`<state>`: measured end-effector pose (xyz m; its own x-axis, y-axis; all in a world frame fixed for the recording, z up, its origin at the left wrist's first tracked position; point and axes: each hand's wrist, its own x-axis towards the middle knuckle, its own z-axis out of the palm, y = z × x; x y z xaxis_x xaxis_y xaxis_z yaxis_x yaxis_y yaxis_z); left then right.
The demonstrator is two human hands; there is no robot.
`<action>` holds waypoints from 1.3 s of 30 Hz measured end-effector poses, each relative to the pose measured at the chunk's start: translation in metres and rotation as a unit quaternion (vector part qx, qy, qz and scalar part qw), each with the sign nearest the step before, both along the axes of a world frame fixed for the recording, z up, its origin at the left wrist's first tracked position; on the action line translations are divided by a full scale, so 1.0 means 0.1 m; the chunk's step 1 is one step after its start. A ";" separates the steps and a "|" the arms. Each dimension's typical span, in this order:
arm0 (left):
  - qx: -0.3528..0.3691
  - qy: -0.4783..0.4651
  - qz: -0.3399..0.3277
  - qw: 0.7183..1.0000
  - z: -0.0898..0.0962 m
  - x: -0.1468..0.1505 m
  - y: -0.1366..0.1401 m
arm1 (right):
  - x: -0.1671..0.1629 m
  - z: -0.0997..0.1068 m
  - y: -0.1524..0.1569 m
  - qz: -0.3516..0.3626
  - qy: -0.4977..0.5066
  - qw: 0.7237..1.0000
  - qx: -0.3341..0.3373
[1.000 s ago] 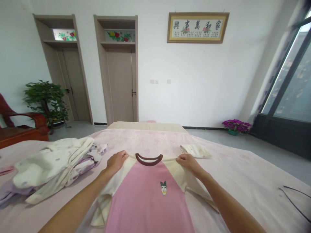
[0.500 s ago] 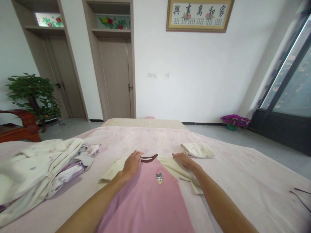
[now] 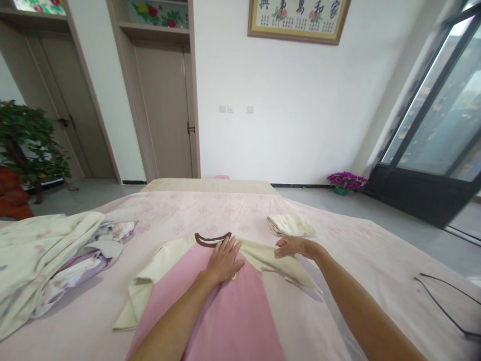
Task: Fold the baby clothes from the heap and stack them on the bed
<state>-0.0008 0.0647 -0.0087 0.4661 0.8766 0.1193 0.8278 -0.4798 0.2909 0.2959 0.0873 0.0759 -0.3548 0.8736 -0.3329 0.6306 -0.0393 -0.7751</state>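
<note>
A pink shirt (image 3: 240, 316) with cream sleeves and a brown neckband lies spread out, collar away from me. My left hand (image 3: 224, 260) rests flat on its chest just below the neckband, fingers stretched out, covering most of the small printed motif. At the upper part of the right-hand sleeve (image 3: 259, 254), my right hand (image 3: 295, 247) has thumb and fingers closed on the cloth. The left-hand sleeve (image 3: 146, 281) lies bent outward and down, untouched. The shirt's lower end runs out of view.
A folded cream garment (image 3: 292, 225) lies beyond my right hand. At the left is a heap of crumpled clothes (image 3: 56, 255). Black-framed glasses (image 3: 445, 308) lie at the far right of the pink flowered bedcover (image 3: 376, 281).
My left hand has moved from the shirt's left shoulder rightward onto its chest. My right hand has shifted outward along the sleeve and closed on it. The view has turned slightly right.
</note>
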 end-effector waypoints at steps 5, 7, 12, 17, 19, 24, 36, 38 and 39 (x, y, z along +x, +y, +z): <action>-0.009 0.006 -0.001 1.000 0.01 0.01 0.01 | 0.47 0.11 -0.14 -0.031 0.132 0.987 -0.091; -0.013 0.006 -0.004 1.000 0.01 0.01 0.01 | 0.67 0.09 -0.13 -0.076 0.120 0.989 -0.048; -0.011 0.009 -0.005 1.000 0.01 0.02 0.00 | 0.91 -0.17 -0.09 -0.181 0.059 0.982 -0.003; -0.003 0.032 0.006 0.999 0.03 0.04 -0.03 | 0.87 -0.50 -0.07 -0.274 -0.065 0.956 0.088; -0.001 0.038 0.010 0.999 0.04 0.05 -0.04 | 0.89 -0.54 -0.07 -0.290 -0.113 0.943 0.117; 0.013 0.037 0.008 0.999 0.06 0.05 -0.06 | 0.83 -0.46 -0.17 -0.319 -0.226 0.901 0.186; 0.036 0.012 0.009 0.999 0.03 0.04 -0.09 | -0.98 -0.82 -0.51 0.046 -0.314 0.877 0.362; 0.034 0.018 0.007 0.999 0.02 0.03 -0.07 | -0.78 -0.84 -0.53 0.015 -0.341 0.877 0.338; 0.034 0.020 0.005 0.999 0.01 0.03 -0.07 | -0.63 -0.84 -0.53 0.001 -0.355 0.876 0.326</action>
